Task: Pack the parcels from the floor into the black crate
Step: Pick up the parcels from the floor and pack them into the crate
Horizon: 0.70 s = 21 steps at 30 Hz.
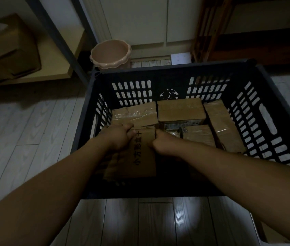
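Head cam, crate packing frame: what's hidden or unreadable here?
- Head view: the left hand and right hand grip the printed parcel. Their fingertips are hidden behind its far edge.
- Head view: bottom of the black crate, covered by parcels, with the near corner in shadow.
- Head view: label on the middle parcel, too small and blurred.
- Head view: any parcels left on the floor, cut off by frame edges and crate.

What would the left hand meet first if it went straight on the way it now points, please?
Probably the taped parcel just beyond the left hand and its printed box, at the far left of the black crate, though depth is unclear.
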Motion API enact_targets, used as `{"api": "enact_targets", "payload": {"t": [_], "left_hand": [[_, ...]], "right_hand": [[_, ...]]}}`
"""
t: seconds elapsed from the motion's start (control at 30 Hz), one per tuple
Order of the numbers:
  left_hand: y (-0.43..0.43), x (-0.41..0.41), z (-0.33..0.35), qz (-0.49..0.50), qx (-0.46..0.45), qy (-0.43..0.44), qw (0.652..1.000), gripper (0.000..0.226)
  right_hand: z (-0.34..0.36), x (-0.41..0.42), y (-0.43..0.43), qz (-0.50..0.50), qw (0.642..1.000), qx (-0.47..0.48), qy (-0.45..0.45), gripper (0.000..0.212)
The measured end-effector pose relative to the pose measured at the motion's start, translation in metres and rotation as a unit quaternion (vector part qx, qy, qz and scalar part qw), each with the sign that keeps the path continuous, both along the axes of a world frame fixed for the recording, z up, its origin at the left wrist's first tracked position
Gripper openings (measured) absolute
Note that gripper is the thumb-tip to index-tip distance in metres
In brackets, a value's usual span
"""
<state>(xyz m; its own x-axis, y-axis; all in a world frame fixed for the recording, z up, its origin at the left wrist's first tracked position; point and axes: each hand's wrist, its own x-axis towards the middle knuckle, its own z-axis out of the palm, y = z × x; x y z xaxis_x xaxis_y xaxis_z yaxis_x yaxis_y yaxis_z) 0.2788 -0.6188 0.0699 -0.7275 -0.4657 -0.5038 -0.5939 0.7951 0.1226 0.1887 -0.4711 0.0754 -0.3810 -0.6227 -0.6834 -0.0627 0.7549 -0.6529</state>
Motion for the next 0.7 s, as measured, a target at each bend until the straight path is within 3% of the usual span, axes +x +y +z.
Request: {"api": "enact_targets", "payload": {"t": [0.13, 0.33, 0.6, 0.7], "left_hand": [[-0.002, -0.006, 0.008, 0.018, -0.037, 0.085, 0.996, 0.033], [-0.004, -0.015, 0.028, 0.086, 0.019, 0.198, 0.976, 0.029], [-0.017, -0.051, 0.080, 0.058, -0.042, 0.258, 0.963, 0.028], [-0.014, -0.063, 0.083, 0.064, -0.008, 0.236, 0.970, 0.027]], "right_hand": [[0.006, -0.005, 0.007, -0.013, 0.999, -0.030, 0.029, 0.032], [0.029, -0.009, 0.010, -0.024, 0.985, -0.104, 0.136, 0.042], [0.062, -0.028, 0.005, -0.095, 0.960, -0.166, 0.205, 0.041], [0.057, -0.038, 0.003, -0.109, 0.956, -0.143, 0.232, 0.039]]}}
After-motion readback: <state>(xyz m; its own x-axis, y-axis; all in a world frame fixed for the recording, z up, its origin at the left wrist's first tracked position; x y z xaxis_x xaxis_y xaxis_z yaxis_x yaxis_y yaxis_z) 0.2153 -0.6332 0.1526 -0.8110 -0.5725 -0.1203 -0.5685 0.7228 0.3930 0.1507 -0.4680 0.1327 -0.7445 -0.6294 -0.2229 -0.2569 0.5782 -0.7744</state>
